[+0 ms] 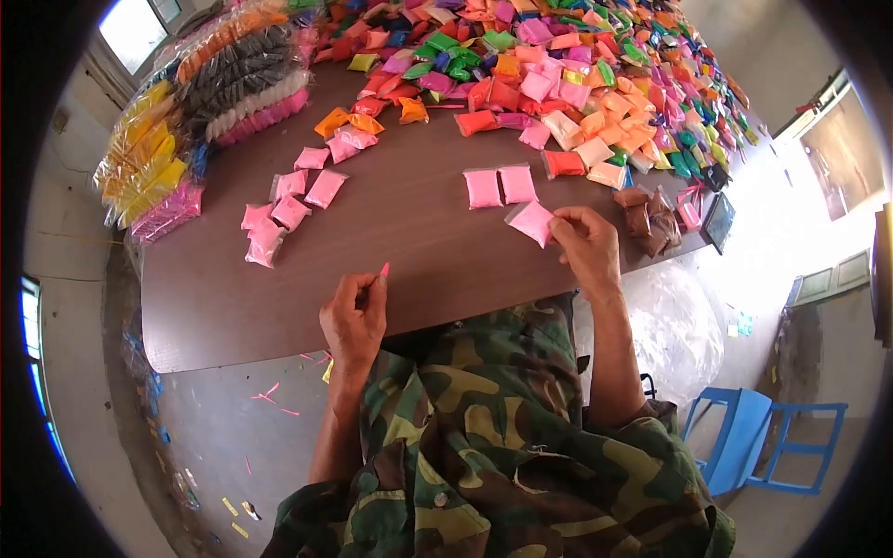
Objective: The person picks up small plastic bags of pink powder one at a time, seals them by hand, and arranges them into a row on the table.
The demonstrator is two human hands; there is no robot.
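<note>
Pinching a pink packet (531, 225) with the right hand (588, 246)

Spanning my remote view is a dark brown table (391, 200), its near edge close to the wearer's camouflage clothing (502, 437). Across the far side I log a heap (577, 84) of small packets in many colours: red, orange, peach, pink, green, blue and purple among them. At the left end I note stacked bundles (244, 88) in clear wrap, with yellow, orange, black, white and pink rows. Off the table, low on the right, I have a blue stool (735, 442).

Next in size, a loose group of pink packets (325, 189) lies left of centre, some overlapping, angled various ways.

Hands: the right is narrow, thumb and fingers closed on the right-hand corner of the pink packet, which sits tilted over the right part of the table. I cannot tell whether its underside touches the surface. The left hand (353, 316) is closed to a pinch at the table's near edge, well apart from the right.

Near the right edge I record a cluster of brown packets (651, 223). Just beyond the held packet, two squared-up pink packets (483, 189) lie side by side.

Smallest item: a pink sliver (385, 269), poking up from the left fingertips.
</note>
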